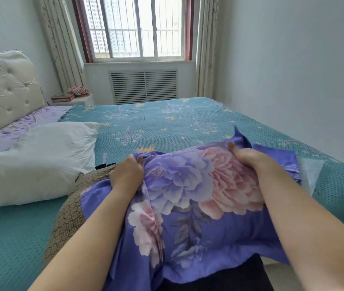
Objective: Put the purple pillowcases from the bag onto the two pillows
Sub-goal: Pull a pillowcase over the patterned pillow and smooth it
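A: How far along is it?

B: About halfway through the first one, I'd judge. On the bed (167, 122), the brown woven pillow (70, 208) in front of the person is largely inside a purple floral pillowcase (188, 196); only its strip at nine o'clock shows bare. The white pillow (39, 160), further toward ten o'clock by the headboard (3, 89), has no case on it at all.

A: And the second case?

B: A folded purple piece (278, 156) lies at two o'clock from the covered pillow, just beside a clear plastic bag (311, 171). It looks like the other pillowcase, though I can't be sure from its fold.

A: What about each grip?

B: The left hand (127, 173) is curled round a bunch of the fabric at the case's far corner toward eleven o'clock, fingers closed on it. The right hand (248, 158) pinches the far edge toward one o'clock, thumb on top and pressed into the cloth, the other fingers hidden beneath.

A: So where does the case sit relative to the hands?

B: Both hold its far edge; the bulk of it spreads from them toward six o'clock, between the forearms, with the loose open end hanging nearest the person.

A: What's left?

B: Covering that brown strip, then dressing the white pillow.
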{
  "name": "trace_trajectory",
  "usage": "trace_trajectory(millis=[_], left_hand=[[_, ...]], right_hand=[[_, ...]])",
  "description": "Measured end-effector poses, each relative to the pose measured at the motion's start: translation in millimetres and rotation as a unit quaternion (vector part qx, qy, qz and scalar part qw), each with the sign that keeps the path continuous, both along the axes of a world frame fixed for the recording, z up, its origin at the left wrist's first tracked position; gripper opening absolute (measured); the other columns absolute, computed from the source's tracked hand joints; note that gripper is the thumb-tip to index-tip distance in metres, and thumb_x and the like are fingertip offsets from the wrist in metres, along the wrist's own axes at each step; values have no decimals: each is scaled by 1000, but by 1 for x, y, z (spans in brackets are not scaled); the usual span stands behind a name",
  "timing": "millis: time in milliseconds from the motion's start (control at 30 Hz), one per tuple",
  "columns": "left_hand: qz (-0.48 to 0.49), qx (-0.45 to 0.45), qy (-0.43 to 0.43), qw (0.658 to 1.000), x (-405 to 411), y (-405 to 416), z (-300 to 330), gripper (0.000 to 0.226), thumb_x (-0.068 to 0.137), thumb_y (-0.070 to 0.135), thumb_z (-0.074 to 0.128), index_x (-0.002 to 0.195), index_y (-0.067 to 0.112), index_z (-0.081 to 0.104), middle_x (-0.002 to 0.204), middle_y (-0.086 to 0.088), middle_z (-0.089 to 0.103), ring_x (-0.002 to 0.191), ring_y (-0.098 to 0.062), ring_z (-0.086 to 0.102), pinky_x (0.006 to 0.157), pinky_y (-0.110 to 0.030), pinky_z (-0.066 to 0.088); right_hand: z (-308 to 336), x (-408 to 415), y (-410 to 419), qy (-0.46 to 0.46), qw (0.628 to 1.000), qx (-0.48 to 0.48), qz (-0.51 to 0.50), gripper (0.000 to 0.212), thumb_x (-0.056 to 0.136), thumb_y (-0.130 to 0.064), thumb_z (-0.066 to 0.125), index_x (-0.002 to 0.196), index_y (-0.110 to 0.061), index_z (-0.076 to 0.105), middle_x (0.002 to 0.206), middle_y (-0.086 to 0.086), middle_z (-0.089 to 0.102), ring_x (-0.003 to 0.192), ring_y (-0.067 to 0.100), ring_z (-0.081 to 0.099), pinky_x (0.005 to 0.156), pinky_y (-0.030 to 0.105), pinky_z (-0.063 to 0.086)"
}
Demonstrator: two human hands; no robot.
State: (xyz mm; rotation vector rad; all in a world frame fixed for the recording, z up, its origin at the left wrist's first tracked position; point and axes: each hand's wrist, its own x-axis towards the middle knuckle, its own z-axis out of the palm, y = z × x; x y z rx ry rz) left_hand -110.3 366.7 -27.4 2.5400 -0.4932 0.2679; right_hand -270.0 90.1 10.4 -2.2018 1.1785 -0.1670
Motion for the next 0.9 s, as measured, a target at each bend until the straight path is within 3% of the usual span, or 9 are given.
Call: trace_trajectory(millis=[167, 267, 367, 433, 567, 633, 733, 833, 900], left_hand=[[-3, 92, -175, 980, -5, 4, 14, 45, 94, 52, 43, 102, 11, 61, 95, -17, 69, 92, -34, 65, 81, -37, 42], [38, 43, -158, 986, 33, 34, 30, 48, 91, 54, 46, 97, 9, 61, 95, -23, 67, 92, -39, 64, 77, -40, 47], [47, 50, -117, 991, 50, 44, 27, 46, 91, 54, 45, 102, 11, 57, 100, -21, 66, 96, -38, 62, 79, -40, 45], [54, 98, -87, 990, 52, 43, 16, 43, 91, 50, 47, 115, 14, 48, 109, -18, 64, 105, -35, 59, 86, -41, 41], [65, 199, -54, 976, 48, 43, -1, 57, 89, 54, 48, 129, 16, 39, 130, -15, 50, 122, -34, 45, 98, -46, 35], [56, 212, -22, 975, 41, 36, 2, 60, 89, 61, 42, 127, 15, 43, 132, -15, 52, 123, -33, 46, 101, -46, 32], [51, 234, 29, 971, 39, 34, 1, 81, 81, 77, 34, 132, 15, 45, 137, -14, 49, 127, -31, 44, 102, -46, 31], [23, 218, 42, 975, 48, 46, -11, 77, 83, 72, 38, 132, 13, 42, 138, -13, 48, 127, -30, 45, 102, -47, 32], [2, 209, 52, 977, 53, 51, -19, 64, 90, 59, 40, 131, 10, 40, 133, -15, 53, 123, -30, 50, 102, -43, 34]], right_hand=[[-25, -3, 1, -53, 994, -91, -2, 81, 79, -78, 36, 127, -16, 56, 126, 19, 59, 118, 34, 55, 99, 41, 42], [-14, -18, -8, -161, 969, -174, -73, 77, 71, -78, 51, 102, -9, 60, 105, 19, 66, 100, 37, 61, 81, 42, 46], [-4, -12, -7, -166, 957, -226, -75, 73, 73, -77, 51, 100, -10, 54, 99, 16, 65, 95, 36, 60, 73, 39, 44], [-2, -3, -3, -165, 958, -223, -73, 69, 78, -70, 53, 110, -9, 47, 106, 16, 63, 100, 37, 59, 75, 40, 42], [-18, 7, 20, -78, 977, -197, -1, 84, 76, -73, 49, 131, -10, 41, 133, 21, 47, 123, 37, 46, 98, 47, 39], [-34, 12, 49, 11, 974, -196, 109, 95, 71, -83, 40, 141, -19, 35, 146, 14, 37, 135, 33, 34, 108, 49, 29], [-42, -1, 73, 28, 965, -181, 188, 110, 64, -86, 44, 149, -23, 17, 157, 1, 16, 145, 23, 13, 115, 51, 12], [-46, -30, 44, 42, 980, -173, 84, 131, 47, -95, 42, 149, -17, 18, 156, 8, 20, 143, 26, 21, 114, 46, 22], [-56, -42, 25, 66, 993, -101, 18, 126, 50, -95, 44, 140, -8, 39, 142, 18, 44, 129, 31, 45, 103, 40, 39]])
